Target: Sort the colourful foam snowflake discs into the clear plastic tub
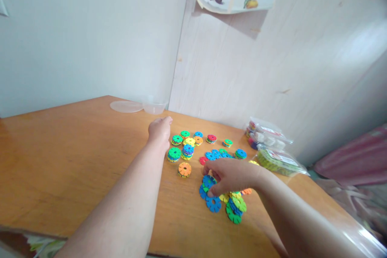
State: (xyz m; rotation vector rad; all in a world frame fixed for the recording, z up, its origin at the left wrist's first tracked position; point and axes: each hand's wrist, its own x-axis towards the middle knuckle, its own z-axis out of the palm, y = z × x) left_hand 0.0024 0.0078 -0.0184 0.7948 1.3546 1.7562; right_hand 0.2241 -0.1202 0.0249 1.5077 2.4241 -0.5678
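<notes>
Colourful notched plastic discs lie on a wooden table. Several small stacks of discs stand in the middle, with an orange stack in front. A loose pile of blue, green and yellow discs lies nearer to me. My left hand is stretched out beyond the stacks with its fingers curled into a loose fist, back of hand up; what it holds, if anything, is hidden. My right hand rests on the loose pile, its fingers pinching a blue disc.
A clear plastic tub and its lid sit at the table's far edge by the wall. Two clear bags of more pieces lie at the right. A pink cloth lies beyond the table's right edge.
</notes>
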